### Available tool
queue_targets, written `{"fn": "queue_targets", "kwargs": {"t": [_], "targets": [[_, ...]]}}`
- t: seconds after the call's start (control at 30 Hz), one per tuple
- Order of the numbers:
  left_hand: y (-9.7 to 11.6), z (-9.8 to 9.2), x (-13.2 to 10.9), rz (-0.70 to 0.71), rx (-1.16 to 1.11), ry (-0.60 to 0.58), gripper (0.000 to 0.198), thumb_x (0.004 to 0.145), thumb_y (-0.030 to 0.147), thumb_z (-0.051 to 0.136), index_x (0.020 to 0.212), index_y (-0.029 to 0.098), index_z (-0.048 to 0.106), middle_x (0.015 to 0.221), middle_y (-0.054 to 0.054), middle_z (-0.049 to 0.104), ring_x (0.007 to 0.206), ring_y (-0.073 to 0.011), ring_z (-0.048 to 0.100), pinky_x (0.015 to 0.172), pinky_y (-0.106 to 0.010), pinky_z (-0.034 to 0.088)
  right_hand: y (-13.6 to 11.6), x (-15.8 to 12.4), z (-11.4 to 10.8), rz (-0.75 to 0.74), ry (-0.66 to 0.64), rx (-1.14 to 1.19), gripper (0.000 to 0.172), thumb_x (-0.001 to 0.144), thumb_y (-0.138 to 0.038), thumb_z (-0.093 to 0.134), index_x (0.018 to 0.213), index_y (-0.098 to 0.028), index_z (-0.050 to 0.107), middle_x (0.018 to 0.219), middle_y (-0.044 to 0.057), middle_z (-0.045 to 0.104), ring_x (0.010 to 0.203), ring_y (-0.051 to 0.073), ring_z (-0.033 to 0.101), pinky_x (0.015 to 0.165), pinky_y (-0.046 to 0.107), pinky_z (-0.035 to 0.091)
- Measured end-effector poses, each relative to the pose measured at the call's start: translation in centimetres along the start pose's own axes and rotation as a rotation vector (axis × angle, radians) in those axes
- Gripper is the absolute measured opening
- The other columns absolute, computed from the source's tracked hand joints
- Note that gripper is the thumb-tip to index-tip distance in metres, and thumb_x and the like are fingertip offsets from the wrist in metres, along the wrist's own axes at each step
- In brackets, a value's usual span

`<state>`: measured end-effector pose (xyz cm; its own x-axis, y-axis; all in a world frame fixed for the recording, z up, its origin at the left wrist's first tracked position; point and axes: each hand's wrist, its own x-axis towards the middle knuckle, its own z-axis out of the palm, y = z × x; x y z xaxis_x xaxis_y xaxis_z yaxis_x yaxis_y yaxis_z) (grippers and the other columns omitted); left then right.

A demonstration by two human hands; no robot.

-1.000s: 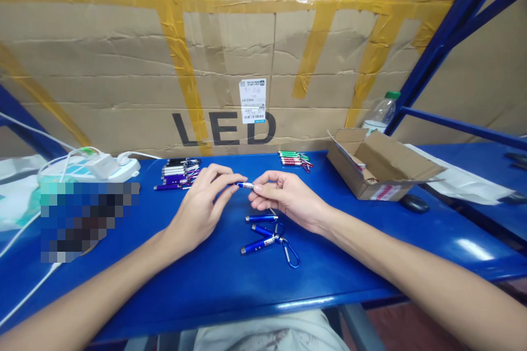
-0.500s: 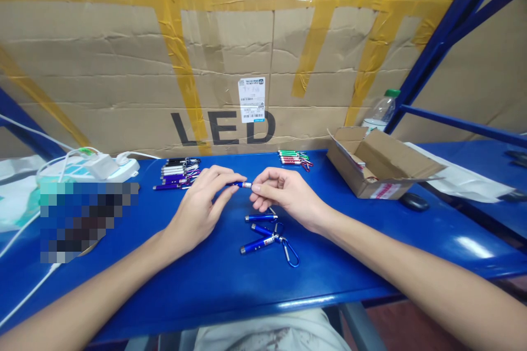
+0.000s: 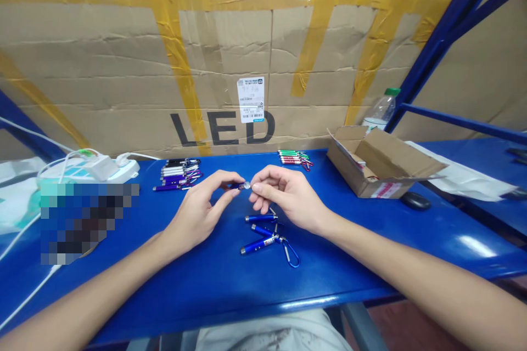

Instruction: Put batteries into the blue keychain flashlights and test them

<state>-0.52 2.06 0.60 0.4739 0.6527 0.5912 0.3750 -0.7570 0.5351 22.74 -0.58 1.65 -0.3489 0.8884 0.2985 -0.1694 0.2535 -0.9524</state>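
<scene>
My left hand [image 3: 206, 203] pinches a small blue keychain flashlight [image 3: 235, 187] between thumb and fingers, most of it hidden by them. At its right end shows a small round silvery piece [image 3: 247, 185]; whether it is part of the flashlight or loose I cannot tell. Close beside that piece, my right hand [image 3: 284, 192] has its thumb and fingertips pressed together, and what they hold is too small to make out. Below the hands, several blue keychain flashlights [image 3: 258, 245] with carabiner clips lie on the blue table [image 3: 197, 285].
Rows of black, silver and purple flashlights [image 3: 175, 175] lie at the back left, green and red ones [image 3: 290, 158] at the back centre. An opened cardboard box [image 3: 349, 175] and a black mouse [image 3: 415, 201] stand right. A power strip [image 3: 127, 170] with cables is left.
The flashlight in my left hand has turned and shifted slightly, so its printed side no longer shows and a round silvery piece does. My right hand has barely moved.
</scene>
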Motion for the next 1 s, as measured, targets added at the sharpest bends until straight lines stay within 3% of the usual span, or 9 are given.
{"fn": "queue_targets", "kwargs": {"t": [0.27, 0.43, 0.53, 0.7, 0.83, 1.0], "targets": [[-0.1, 0.3, -0.3, 0.020, -0.151, 0.031, 0.020, 0.105, 0.026, 0.065, 0.125, 0.025, 0.067, 0.124, -0.006, 0.073, 0.116, -0.0210, 0.073, 0.104, -0.035, 0.060, -0.4, -0.9, 0.2, -0.131, -0.015, -0.308, 0.013, 0.105, -0.034, 0.066, 0.105, -0.021, 0.068, 0.084, -0.002, 0.069, 0.068, 0.011, 0.065, 0.065, 0.023, 0.054], [0.0, 0.5, 0.0, -0.117, -0.236, 0.053, 0.031, 0.104, 0.032, 0.068, 0.134, 0.024, 0.061, 0.123, -0.007, 0.074, 0.112, -0.0222, 0.077, 0.103, -0.037, 0.061, -0.5, -1.0, 0.0, -0.186, 0.014, -0.492, 0.013, 0.108, -0.032, 0.062, 0.101, -0.022, 0.067, 0.083, -0.002, 0.066, 0.071, 0.012, 0.062, 0.068, 0.023, 0.052], [-0.4, 0.1, 0.2, -0.095, -0.092, 0.021, 0.027, 0.105, 0.034, 0.067, 0.129, 0.022, 0.066, 0.122, -0.008, 0.074, 0.102, -0.0212, 0.077, 0.095, -0.035, 0.062, -0.5, -0.7, -0.2, -0.200, 0.046, -0.563, 0.011, 0.109, -0.027, 0.058, 0.103, -0.021, 0.066, 0.084, -0.002, 0.067, 0.071, 0.012, 0.063, 0.070, 0.024, 0.051], [-1.5, -0.8, 0.4, 0.086, 0.234, -0.132, 0.029, 0.112, 0.028, 0.051, 0.137, 0.023, 0.066, 0.128, -0.009, 0.070, 0.116, -0.0228, 0.070, 0.103, -0.037, 0.056, -0.1, 0.0, -1.4, -0.199, 0.076, -0.778, 0.018, 0.110, -0.020, 0.054, 0.104, -0.020, 0.071, 0.090, 0.002, 0.072, 0.080, 0.016, 0.067, 0.076, 0.028, 0.051], [-2.6, -1.2, 0.3, 0.095, 0.371, -0.296, 0.032, 0.114, 0.026, 0.042, 0.132, 0.022, 0.068, 0.127, -0.009, 0.067, 0.108, -0.0222, 0.070, 0.093, -0.034, 0.057, 0.7, 0.6, -2.8, -0.210, 0.045, -0.988, 0.021, 0.108, -0.019, 0.059, 0.108, -0.019, 0.080, 0.100, 0.007, 0.075, 0.094, 0.021, 0.070, 0.086, 0.033, 0.051], [-3.3, -1.5, 0.1, 0.099, 0.544, -0.389, 0.037, 0.112, 0.019, 0.041, 0.131, 0.027, 0.072, 0.127, -0.009, 0.065, 0.108, -0.0229, 0.067, 0.087, -0.033, 0.055, 1.2, 0.8, -3.4, -0.206, 0.003, -1.055, 0.028, 0.108, -0.017, 0.058, 0.125, -0.019, 0.080, 0.107, 0.010, 0.075, 0.099, 0.023, 0.070, 0.088, 0.036, 0.054]]}}
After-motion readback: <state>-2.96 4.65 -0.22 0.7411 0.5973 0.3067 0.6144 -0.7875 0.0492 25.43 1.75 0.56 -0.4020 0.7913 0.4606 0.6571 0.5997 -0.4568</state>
